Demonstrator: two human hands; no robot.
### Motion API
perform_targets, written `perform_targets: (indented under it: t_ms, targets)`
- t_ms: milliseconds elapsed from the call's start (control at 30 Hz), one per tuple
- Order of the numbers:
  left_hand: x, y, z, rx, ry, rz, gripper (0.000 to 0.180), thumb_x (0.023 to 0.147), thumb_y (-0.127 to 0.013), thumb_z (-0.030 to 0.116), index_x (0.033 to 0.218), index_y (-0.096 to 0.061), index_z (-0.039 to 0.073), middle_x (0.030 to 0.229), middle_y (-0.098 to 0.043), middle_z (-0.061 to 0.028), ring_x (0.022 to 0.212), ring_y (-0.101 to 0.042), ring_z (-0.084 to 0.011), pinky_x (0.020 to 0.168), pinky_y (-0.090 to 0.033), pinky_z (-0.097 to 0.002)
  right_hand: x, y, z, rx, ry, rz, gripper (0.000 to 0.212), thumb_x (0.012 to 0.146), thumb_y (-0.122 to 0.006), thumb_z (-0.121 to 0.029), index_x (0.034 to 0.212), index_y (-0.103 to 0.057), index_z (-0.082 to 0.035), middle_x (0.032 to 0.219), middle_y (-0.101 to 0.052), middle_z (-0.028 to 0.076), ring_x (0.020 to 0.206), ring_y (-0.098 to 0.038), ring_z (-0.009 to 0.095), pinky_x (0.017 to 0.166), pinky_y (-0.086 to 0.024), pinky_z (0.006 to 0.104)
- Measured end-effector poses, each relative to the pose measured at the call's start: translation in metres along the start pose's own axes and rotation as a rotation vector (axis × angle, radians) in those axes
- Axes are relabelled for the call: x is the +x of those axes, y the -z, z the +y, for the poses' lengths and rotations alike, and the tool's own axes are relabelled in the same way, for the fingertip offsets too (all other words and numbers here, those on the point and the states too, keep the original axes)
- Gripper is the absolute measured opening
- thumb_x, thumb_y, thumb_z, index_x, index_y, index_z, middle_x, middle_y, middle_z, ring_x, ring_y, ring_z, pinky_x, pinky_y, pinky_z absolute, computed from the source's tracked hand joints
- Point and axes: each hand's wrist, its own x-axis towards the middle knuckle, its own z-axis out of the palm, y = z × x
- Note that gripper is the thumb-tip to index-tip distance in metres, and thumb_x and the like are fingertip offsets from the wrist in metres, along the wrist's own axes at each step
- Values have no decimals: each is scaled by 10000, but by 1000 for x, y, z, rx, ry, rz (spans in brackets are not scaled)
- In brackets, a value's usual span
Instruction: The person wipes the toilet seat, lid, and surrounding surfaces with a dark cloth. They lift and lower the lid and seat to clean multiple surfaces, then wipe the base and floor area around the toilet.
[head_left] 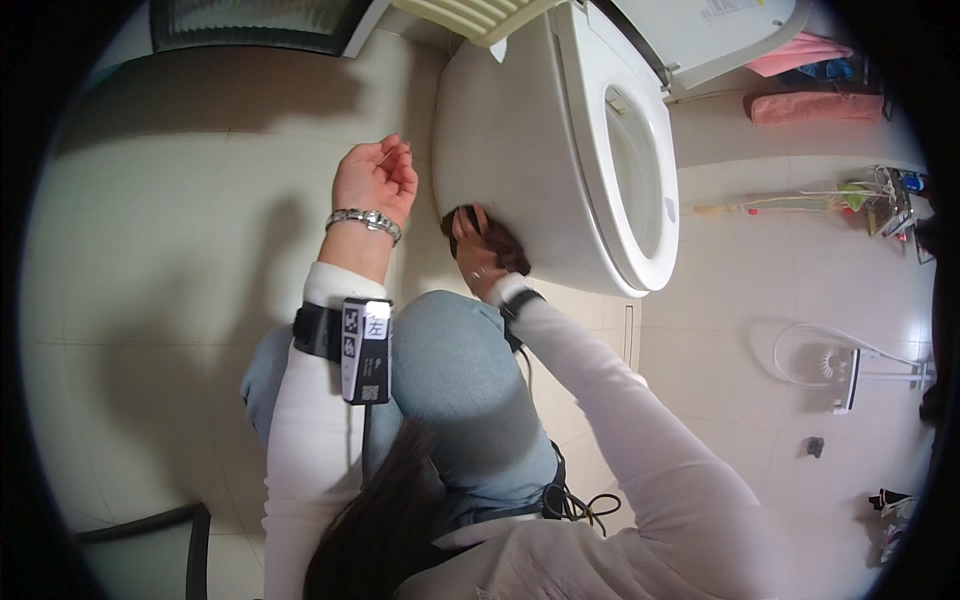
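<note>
A dark brown cloth is pressed flat against the lower outer wall of the white toilet, low on the side of the bowl and close to the floor. The right hand holds it there: the fingers lie spread over the cloth, with folds of the fabric showing past the fingertips and to their right. The cloth touches the bowl wall; whether it also touches the floor cannot be told. The left hand hangs free to the left of the right fingers, well clear of the cloth, with its fingers curled loosely inward toward the palm and holding nothing. It stands just beside the bowl wall without visible contact. A metal-link bracelet circles the left wrist below those fingers, and a black strap with a small device sits further down the forearm. A bent knee in blue jeans lies directly below both hands. Above and to the right of the right fingers, the toilet seat is down and the lid is raised. Pale floor tiles extend to the left of the left fingers.
</note>
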Motion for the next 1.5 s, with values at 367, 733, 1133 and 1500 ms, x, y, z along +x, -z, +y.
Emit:
perform_targets:
  t_ms: [367, 733, 1133, 1500]
  targets:
    - [-10, -6, 2, 148, 22, 12, 209, 857, -528, 110, 1032, -574, 6, 916, -579, -39, 765, -530, -121, 688, -455, -237, -25, 75, 89, 249, -337, 669, 291, 826, -554, -72, 1106, -622, -29, 1444, -360, 136, 1375, -297, 285, 1080, -237, 554]
    - [-10, -5, 10, 204, -39, 10, 235, 869, -527, 96, 1080, -549, -4, 938, -557, -49, 775, -521, -125, 688, -453, -241, -38, -48, 8, 183, 83, 356, 486, 902, -412, -175, 1373, -376, -59, 1444, -358, 47, 1309, -368, 218, 1114, -278, 346]
    - [-12, -12, 6, 198, -21, 66, 241, 865, -526, 101, 1077, -545, -11, 938, -537, -51, 773, -505, -128, 684, -448, -242, -115, 83, 120, 429, -395, 858, 253, 779, -678, -126, 1027, -664, -81, 1357, -493, 111, 1269, -461, 284, 1067, -253, 526]
    - [-20, -12, 12, 175, -95, 98, 212, 863, -511, 104, 1034, -563, -8, 920, -544, -51, 755, -511, -130, 676, -447, -245, 96, -7, 26, -296, -69, 236, 458, 851, -469, -172, 1263, -498, 26, 1379, -435, 159, 1334, -331, 306, 1113, -215, 487]
